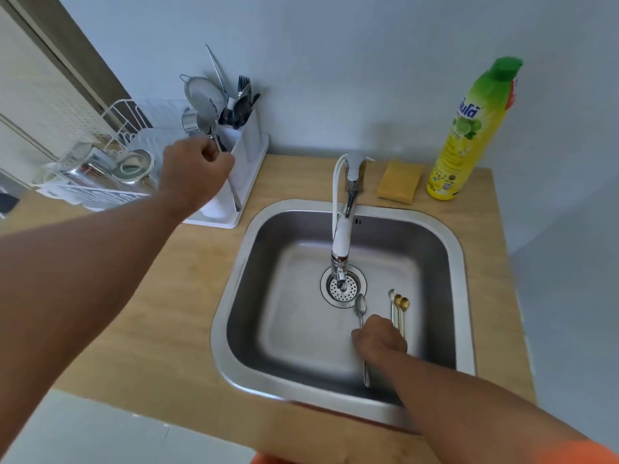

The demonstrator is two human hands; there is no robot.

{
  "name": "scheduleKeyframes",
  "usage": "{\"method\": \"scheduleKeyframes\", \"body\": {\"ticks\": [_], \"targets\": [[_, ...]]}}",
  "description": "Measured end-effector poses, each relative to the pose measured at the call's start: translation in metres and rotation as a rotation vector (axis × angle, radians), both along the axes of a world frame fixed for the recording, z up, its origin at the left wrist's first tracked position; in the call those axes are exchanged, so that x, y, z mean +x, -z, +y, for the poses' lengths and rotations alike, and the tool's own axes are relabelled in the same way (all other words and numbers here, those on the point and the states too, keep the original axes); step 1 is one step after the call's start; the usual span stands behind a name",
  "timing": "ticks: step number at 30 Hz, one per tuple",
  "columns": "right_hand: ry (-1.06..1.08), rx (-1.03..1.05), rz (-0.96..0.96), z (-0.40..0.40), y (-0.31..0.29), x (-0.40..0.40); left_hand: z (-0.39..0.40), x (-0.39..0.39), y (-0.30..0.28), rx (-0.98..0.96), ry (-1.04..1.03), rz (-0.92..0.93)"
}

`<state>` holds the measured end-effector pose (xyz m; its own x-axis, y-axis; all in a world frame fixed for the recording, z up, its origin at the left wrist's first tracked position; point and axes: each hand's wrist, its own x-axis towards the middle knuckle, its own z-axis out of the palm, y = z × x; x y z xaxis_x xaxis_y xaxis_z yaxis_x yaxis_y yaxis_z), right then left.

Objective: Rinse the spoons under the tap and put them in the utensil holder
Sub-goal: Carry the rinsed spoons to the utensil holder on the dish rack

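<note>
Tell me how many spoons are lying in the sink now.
4. A silver spoon lies beside the drain, its handle under the right hand. To its right lie a slim silver spoon and two gold spoons. The hand may hide more.

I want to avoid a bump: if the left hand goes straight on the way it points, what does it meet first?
Probably the white utensil holder: the left hand, holding a spoon, points right at it. Depth is unclear in this one view.
</note>
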<state>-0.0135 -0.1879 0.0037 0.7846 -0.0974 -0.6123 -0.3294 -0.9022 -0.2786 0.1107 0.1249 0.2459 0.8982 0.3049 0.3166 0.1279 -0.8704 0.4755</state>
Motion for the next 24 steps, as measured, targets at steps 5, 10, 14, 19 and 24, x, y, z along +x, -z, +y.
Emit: {"method": "scheduleKeyframes", "body": {"ticks": [5, 10, 14, 19, 24], "targets": [[-0.047, 0.015, -0.079, 0.018, -0.011, -0.007, 0.044, 0.021, -0.026, 0.065, -0.104, -0.131], [-0.148, 0.146, -0.316, 0.042, -0.024, -0.014, 0.068, 0.021, -0.004, 0.068, -0.191, -0.031], [-0.148, 0.349, -0.431, 0.066, -0.041, -0.014, 0.064, 0.014, 0.023, 0.128, -0.219, 0.134], [-0.159, 0.579, -0.647, 0.108, -0.084, 0.004, 0.059, -0.002, 0.053, 0.060, -0.236, 0.291], [-0.112, 0.784, -0.827, 0.150, -0.145, 0.041, 0.057, -0.009, 0.063, 0.002, -0.221, 0.233]]}}
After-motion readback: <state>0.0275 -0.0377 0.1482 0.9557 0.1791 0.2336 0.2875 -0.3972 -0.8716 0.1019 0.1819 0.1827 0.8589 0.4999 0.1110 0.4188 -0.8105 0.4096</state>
